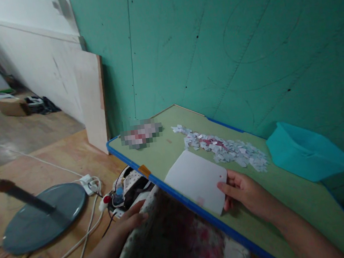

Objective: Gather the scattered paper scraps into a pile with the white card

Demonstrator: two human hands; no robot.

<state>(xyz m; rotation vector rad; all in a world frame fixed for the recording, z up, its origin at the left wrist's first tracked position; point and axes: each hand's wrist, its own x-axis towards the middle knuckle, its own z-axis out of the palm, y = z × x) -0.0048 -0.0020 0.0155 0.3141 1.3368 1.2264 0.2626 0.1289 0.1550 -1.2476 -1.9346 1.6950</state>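
My right hand [243, 191] pinches the right edge of a white sheet [193, 178], thumb on top and fingers beneath. The sheet has rounded corners and a small reddish mark near its right corner. It lies over the near edge of the green tabletop [170, 116]. Beyond it spreads a pile of small white paper pieces [233, 149], with some reddish pieces among them. My left hand [132, 218] rests on stained, patterned fabric [171, 228] below the table edge, its visible fingers stretched out and holding nothing I can see.
A turquoise bin [308, 150] stands at the table's right against the green wall [211, 37]. A blurred-out item [141, 134] sits at the far left corner. Left of the table are a grey round stand base [45, 218], cables, a power strip [88, 184] and a bag [131, 181].
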